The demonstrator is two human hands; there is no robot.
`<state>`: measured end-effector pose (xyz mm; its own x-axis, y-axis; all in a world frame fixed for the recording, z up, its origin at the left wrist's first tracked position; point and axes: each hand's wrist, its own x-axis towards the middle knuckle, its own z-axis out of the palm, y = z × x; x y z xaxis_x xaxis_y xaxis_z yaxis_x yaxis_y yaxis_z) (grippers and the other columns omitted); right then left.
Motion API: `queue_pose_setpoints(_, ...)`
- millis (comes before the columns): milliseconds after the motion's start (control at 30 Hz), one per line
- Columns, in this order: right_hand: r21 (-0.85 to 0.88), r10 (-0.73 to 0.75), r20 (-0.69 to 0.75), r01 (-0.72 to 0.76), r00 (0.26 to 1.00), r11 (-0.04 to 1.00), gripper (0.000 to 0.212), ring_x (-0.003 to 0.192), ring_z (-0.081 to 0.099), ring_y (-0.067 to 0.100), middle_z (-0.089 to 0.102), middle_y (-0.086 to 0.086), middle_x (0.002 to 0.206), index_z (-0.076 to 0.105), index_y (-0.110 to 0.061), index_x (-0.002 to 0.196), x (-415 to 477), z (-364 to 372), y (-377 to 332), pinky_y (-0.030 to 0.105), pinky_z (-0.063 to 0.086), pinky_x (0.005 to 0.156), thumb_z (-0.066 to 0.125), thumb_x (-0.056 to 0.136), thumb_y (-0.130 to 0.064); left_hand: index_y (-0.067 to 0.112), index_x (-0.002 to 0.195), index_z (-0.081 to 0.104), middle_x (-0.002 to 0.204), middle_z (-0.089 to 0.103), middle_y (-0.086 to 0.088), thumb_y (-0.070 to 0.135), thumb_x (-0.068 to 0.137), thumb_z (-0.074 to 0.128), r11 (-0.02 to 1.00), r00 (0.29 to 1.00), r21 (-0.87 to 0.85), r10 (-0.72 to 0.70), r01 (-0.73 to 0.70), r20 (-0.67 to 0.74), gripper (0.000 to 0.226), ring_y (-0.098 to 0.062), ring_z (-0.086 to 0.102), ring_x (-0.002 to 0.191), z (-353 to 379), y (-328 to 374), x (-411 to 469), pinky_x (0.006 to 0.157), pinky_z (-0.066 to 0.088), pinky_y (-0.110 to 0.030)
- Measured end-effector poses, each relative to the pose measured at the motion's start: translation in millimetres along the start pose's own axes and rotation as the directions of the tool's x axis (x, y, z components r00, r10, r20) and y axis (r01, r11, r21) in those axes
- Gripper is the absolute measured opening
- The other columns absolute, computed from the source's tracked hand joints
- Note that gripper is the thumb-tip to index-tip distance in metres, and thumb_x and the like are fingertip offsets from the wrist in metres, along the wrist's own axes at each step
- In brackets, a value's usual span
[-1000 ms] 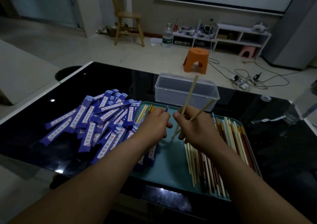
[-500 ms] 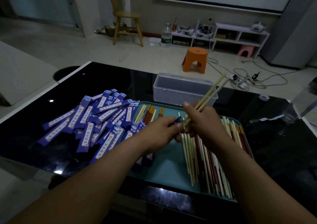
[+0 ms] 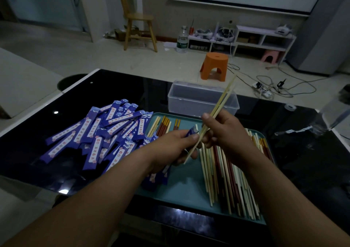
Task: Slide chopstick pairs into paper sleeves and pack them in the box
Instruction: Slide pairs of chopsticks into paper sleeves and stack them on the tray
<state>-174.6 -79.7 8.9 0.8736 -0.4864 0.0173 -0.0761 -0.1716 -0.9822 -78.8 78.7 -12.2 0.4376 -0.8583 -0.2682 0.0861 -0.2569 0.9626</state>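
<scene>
My right hand (image 3: 225,131) grips a pale chopstick pair (image 3: 220,104), held slanted with the far ends up over the box. The pair's near tips reach down beside my left hand (image 3: 176,144), which pinches a blue paper sleeve (image 3: 191,132) at its open end. Both hands hover over the teal tray (image 3: 181,190). A loose row of pale and dark red chopsticks (image 3: 227,174) lies on the tray's right side. A pile of blue sleeves (image 3: 98,131) spreads over the black table to the left. The clear plastic box (image 3: 200,102) stands behind the tray.
A few more chopsticks (image 3: 162,126) lie at the tray's far left corner. Two sleeves (image 3: 157,176) rest on the tray under my left wrist. A clear plastic item (image 3: 335,112) sits at the table's right edge. Beyond the table stand an orange stool (image 3: 215,65) and a wooden chair (image 3: 139,29).
The splayed chopsticks have been brought together into a parallel pair and tilted to the right. My hands have closed in on each other, and the pair's tips now meet the sleeve's mouth.
</scene>
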Motion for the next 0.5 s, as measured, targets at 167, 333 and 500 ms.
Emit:
queue_pose_setpoints(167,0.020,-0.015,-0.135,0.017,0.991,1.000,0.019,0.061,0.063,0.019,0.064,0.012,0.083,0.056,-0.010,0.105,2.5,-3.7,1.5,0.032,0.052,0.054,0.053,0.108,-0.028,0.014,0.108,0.066,0.092,0.070,-0.006,0.061,0.106,0.038,0.999,0.998,-0.029,-0.033,0.032,-0.051,0.055,-0.011,0.042,0.053,1.2,1.7,1.9,0.051,0.032,-0.025)
queue_pose_setpoints(333,0.252,0.016,-0.262,0.052,0.965,0.966,0.021,0.057,0.059,0.014,0.064,0.003,0.075,0.056,-0.008,0.110,6.2,-22.5,-8.4,0.025,0.048,0.050,0.049,0.109,-0.028,0.008,0.100,0.061,0.081,0.060,-0.012,0.069,0.103,0.036,0.948,0.988,-0.281,-0.134,0.150,0.075,0.066,-0.013,0.038,0.042,-5.3,-0.8,2.5,0.039,0.029,-0.022)
queue_pose_setpoints(500,0.411,0.022,-0.208,0.067,0.978,0.909,0.022,0.060,0.058,0.012,0.062,0.000,0.073,0.055,-0.010,0.115,3.8,-28.8,-12.0,0.025,0.046,0.053,0.048,0.109,-0.029,0.013,0.090,0.061,0.074,0.053,-0.008,0.066,0.103,0.039,0.922,0.958,-0.340,-0.094,0.187,0.272,0.059,-0.011,0.041,0.042,-6.4,0.2,-2.3,0.039,0.027,-0.021)
